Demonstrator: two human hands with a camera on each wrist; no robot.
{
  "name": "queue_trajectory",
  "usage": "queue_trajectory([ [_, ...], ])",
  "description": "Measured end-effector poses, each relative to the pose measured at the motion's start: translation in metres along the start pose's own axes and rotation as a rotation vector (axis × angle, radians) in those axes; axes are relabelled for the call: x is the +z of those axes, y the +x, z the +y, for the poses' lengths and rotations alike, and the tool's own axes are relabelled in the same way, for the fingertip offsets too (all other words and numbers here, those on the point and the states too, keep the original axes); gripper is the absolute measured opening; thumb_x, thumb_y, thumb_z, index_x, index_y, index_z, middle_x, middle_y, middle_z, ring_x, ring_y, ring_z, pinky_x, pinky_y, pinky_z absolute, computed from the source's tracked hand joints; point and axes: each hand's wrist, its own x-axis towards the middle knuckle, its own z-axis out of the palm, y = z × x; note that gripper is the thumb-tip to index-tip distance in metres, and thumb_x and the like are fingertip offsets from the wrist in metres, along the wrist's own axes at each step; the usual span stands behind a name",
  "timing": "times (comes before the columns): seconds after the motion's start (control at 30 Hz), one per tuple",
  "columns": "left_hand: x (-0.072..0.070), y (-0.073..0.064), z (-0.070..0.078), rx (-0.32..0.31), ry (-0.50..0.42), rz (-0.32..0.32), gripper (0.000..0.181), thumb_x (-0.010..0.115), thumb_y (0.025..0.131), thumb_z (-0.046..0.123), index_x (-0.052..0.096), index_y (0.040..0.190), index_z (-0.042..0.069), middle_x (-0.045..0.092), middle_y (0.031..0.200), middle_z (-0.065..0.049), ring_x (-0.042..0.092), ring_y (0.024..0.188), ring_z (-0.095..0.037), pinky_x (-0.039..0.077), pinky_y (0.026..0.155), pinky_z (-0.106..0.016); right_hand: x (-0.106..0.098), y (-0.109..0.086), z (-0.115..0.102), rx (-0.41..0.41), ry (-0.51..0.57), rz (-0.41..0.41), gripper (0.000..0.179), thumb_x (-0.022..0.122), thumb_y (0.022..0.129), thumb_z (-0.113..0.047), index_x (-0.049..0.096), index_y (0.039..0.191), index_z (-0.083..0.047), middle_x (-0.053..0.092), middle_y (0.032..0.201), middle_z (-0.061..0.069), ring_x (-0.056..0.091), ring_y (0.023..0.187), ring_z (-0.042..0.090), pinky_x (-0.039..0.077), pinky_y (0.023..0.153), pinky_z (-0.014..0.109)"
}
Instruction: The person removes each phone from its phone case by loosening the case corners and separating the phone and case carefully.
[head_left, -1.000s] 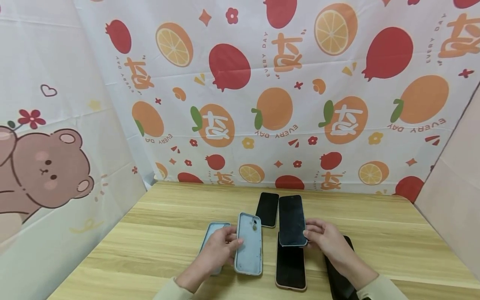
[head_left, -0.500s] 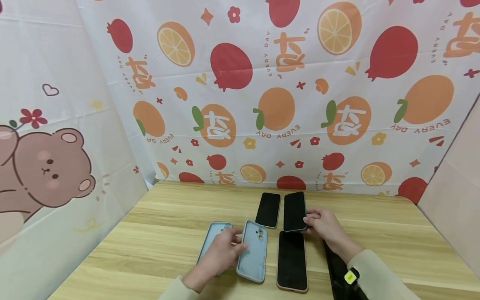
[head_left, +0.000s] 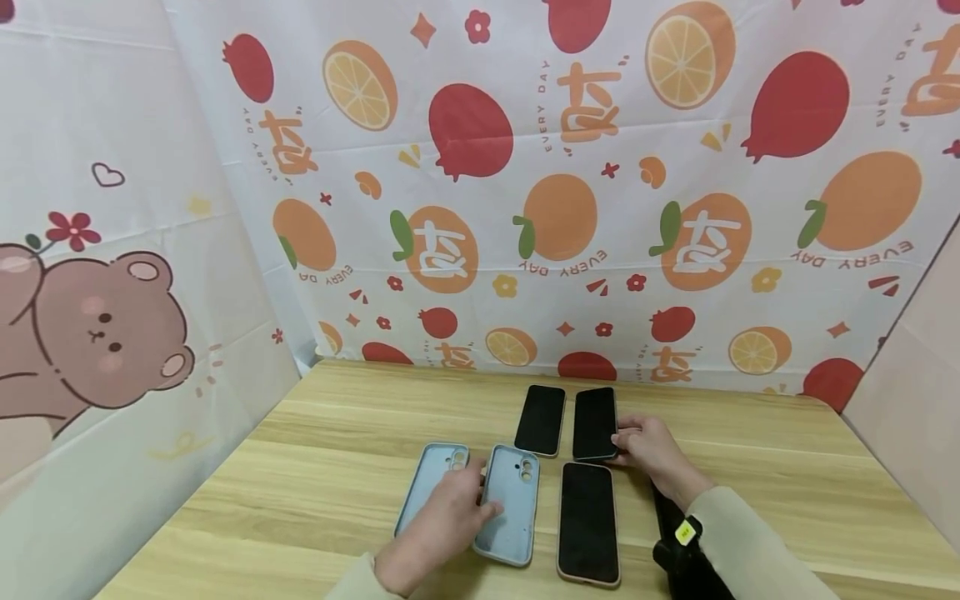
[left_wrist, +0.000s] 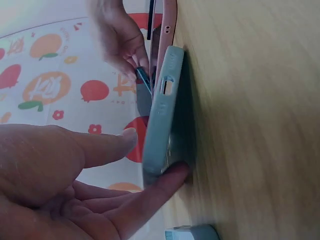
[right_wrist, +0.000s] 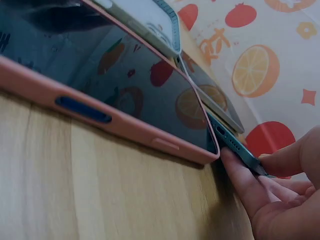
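Bare wooden table (head_left: 315, 467) lies open left; phones and cases crowd the centre, curtain (head_left: 600, 208) seemingly close behind.

Four phones lie on the wooden table (head_left: 315, 467): three with dark screens up and one black, partly hidden. Two empty light-blue phone cases lie beside them.
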Motion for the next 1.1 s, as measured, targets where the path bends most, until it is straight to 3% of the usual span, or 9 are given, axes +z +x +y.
queue_trajectory([
  [0.2,0.004,-0.001,0.006,-0.039,0.071,0.003,0.068,0.075,0.087,0.020,0.043,0.137,-0.014,0.058,0.126,-0.036,0.062,0.114,-0.045,0.057,0.087,-0.050,0.000,0.004,-0.001,-0.007,-0.083,-0.004,0.047,0.051,0.097,0.000,0.039,0.136,0.021,0.055,0.128,0.039,0.065,0.098,0.021,0.060,0.075,0.030],
  [0.33,0.005,-0.001,0.009,-0.053,0.110,0.009,0.071,0.074,0.088,0.024,0.043,0.139,-0.014,0.055,0.131,-0.035,0.060,0.118,-0.046,0.055,0.090,-0.052,0.002,0.003,-0.008,-0.023,-0.199,0.023,0.047,0.054,0.095,-0.004,0.043,0.135,0.019,0.056,0.126,0.035,0.063,0.097,0.024,0.059,0.075,0.033],
  [0.57,0.007,-0.002,0.011,-0.055,0.134,0.026,0.072,0.074,0.089,0.028,0.042,0.140,-0.012,0.055,0.131,-0.036,0.060,0.116,-0.047,0.055,0.089,-0.053,0.005,-0.002,-0.019,-0.052,-0.399,0.005,0.049,0.051,0.093,-0.005,0.044,0.136,0.018,0.053,0.134,0.035,0.057,0.113,0.034,0.054,0.093,0.044],
  [0.67,0.008,-0.001,0.012,-0.054,0.141,0.023,0.071,0.072,0.090,0.028,0.042,0.140,-0.012,0.054,0.134,-0.035,0.061,0.116,-0.047,0.055,0.089,-0.053,0.005,-0.006,-0.022,-0.047,-0.446,-0.016,0.052,0.052,0.093,-0.007,0.041,0.138,0.018,0.052,0.134,0.036,0.058,0.111,0.033,0.053,0.091,0.044],
  [0.8,0.009,0.000,0.015,-0.039,0.152,0.029,0.068,0.071,0.092,0.027,0.043,0.140,-0.012,0.053,0.137,-0.033,0.059,0.120,-0.046,0.054,0.093,-0.054,0.002,-0.012,-0.025,-0.052,-0.468,-0.029,0.056,0.052,0.092,-0.008,0.038,0.140,0.018,0.054,0.132,0.036,0.058,0.105,0.031,0.052,0.082,0.039],
  [0.97,0.012,0.002,0.018,-0.017,0.148,0.030,0.063,0.069,0.093,0.025,0.046,0.139,-0.010,0.055,0.136,-0.029,0.056,0.125,-0.043,0.051,0.098,-0.054,0.001,-0.028,-0.026,-0.075,-0.426,-0.008,0.052,0.051,0.095,-0.010,0.041,0.140,0.014,0.054,0.133,0.032,0.055,0.119,0.038,0.053,0.088,0.043],
  [1.1,0.015,0.007,0.021,-0.006,0.110,0.019,0.056,0.068,0.093,0.023,0.049,0.136,-0.008,0.061,0.129,-0.025,0.059,0.121,-0.039,0.054,0.094,-0.052,0.003,-0.042,-0.025,-0.104,-0.354,-0.026,0.045,0.050,0.098,-0.008,0.045,0.136,0.014,0.058,0.127,0.028,0.061,0.110,0.032,0.056,0.085,0.042],
])
